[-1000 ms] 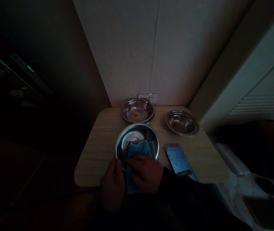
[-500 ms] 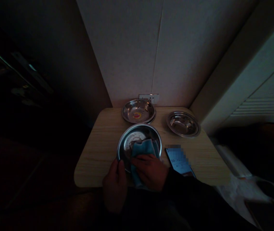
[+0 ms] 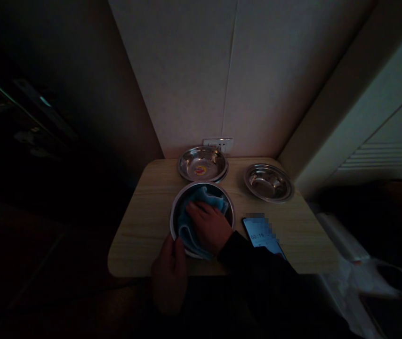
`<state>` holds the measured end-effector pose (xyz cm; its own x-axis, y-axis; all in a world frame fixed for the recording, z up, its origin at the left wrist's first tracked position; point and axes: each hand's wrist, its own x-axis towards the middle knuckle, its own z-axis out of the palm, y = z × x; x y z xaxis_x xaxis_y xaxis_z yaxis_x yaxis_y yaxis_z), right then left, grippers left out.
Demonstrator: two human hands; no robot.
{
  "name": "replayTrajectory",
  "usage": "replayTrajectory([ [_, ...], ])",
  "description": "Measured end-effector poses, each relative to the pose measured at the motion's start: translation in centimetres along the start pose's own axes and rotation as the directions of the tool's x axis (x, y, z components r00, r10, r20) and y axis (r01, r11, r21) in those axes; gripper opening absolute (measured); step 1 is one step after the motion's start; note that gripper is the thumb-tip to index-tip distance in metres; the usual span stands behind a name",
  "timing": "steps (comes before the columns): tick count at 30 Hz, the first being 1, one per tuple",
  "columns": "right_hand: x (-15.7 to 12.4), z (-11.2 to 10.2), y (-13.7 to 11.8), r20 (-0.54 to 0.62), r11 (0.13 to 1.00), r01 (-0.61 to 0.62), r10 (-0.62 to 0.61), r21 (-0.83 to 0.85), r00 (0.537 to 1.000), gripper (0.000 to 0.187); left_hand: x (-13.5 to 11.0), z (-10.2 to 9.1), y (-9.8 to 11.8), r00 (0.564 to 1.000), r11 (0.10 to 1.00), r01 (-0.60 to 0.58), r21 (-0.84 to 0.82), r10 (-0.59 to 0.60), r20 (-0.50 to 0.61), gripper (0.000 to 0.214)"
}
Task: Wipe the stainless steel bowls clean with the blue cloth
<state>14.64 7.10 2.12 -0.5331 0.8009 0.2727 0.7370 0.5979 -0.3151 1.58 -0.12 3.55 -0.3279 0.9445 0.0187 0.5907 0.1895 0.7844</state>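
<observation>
A shiny metal bowl (image 3: 173, 205) sits near the front of the small wooden table. Its near-left rim is pinched between the thumb and fingers of my left hand (image 3: 169, 273). Inside the bowl, my right hand (image 3: 210, 226) presses a blue cloth (image 3: 204, 194) against the bottom, fingers close together on the fabric. The cloth is spread over most of the bowl's inside, with one fold hanging toward the near rim. My right palm hides part of it.
Stacked metal bowls (image 3: 187, 165) stand behind, the top one bearing a sticker. Another bowl stack (image 3: 269, 184) is at the back right. A lit phone (image 3: 262, 236) lies right of my right forearm. Behind the table (image 3: 135, 235) is a wall with a socket (image 3: 218, 142).
My right hand has moved from the bowl's near edge farther in, up and left. The cloth has gone with it and spread across the bottom. My left hand keeps its hold.
</observation>
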Motion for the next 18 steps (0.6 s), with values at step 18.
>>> replayTrajectory([
  [18,0.6,0.0,-0.4,0.018,0.996,-0.051,0.050,0.070,0.999,0.048,0.0,0.3,-0.4,0.998,0.989,0.048,-0.139,-0.042,0.049,0.036],
])
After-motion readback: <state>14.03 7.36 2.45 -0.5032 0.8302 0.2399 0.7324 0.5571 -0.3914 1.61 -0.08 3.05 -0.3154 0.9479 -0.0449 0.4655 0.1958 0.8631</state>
